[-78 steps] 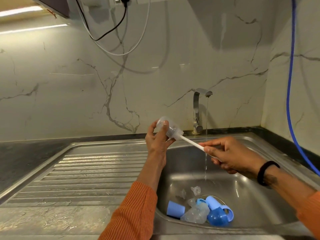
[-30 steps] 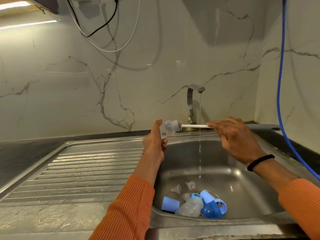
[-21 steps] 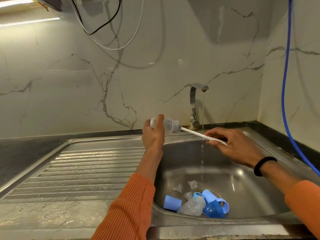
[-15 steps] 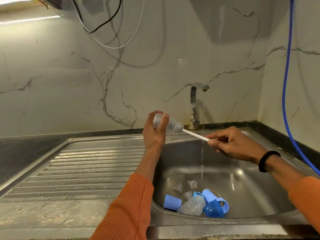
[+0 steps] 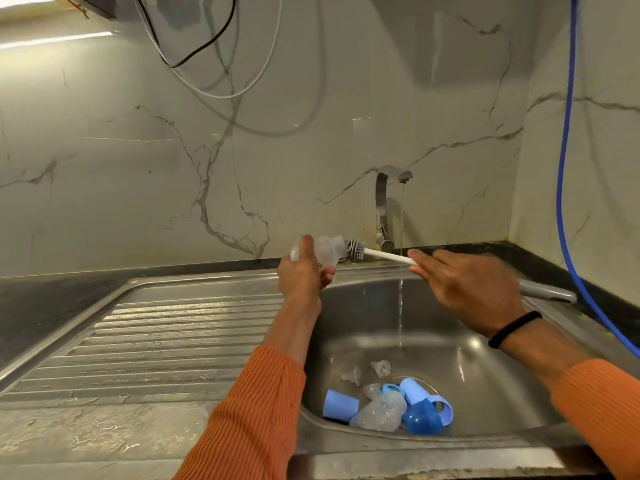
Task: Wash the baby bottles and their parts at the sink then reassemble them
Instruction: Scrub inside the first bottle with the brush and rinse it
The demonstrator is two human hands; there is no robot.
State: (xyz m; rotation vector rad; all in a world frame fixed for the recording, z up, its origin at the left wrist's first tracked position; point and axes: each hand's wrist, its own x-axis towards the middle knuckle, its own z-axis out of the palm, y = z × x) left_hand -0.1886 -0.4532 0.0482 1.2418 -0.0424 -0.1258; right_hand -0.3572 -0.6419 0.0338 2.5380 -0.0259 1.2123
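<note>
Head view: left hand (image 5: 302,277) grips a clear baby bottle (image 5: 323,252), fingers curled round it, held tilted on its side above the sink's back-left corner, mouth pointing right. Right hand (image 5: 464,289) holds the white handle of a bottle brush (image 5: 384,255), fingers laid along it with the grip partly hidden behind the hand; the grey bristle head sits just at the bottle mouth, mostly out of the bottle. Tap (image 5: 384,209) runs, thin water stream (image 5: 401,289) falling into the steel sink (image 5: 485,358), passing just behind the brush handle. At the sink bottom near the front: a light blue cap (image 5: 341,406) on its side, a second clear bottle (image 5: 379,412) lying down and touching it, a dark blue dome lid (image 5: 420,419) and a light blue handle ring (image 5: 441,408) bunched beside that. Two clear nipples (image 5: 381,368) lie apart just behind the pile. Ribbed drainboard (image 5: 166,337) to the left, dark desk (image 5: 52,299) behind it. Black band (image 5: 514,329) on right wrist, orange sleeves (image 5: 256,410) on both arms. Blue hose (image 5: 564,168) hangs down the right wall; black and white cables (image 5: 214,64) hang on the marble backsplash. A grey handle (image 5: 547,292) lies on the sink's right rim.
</note>
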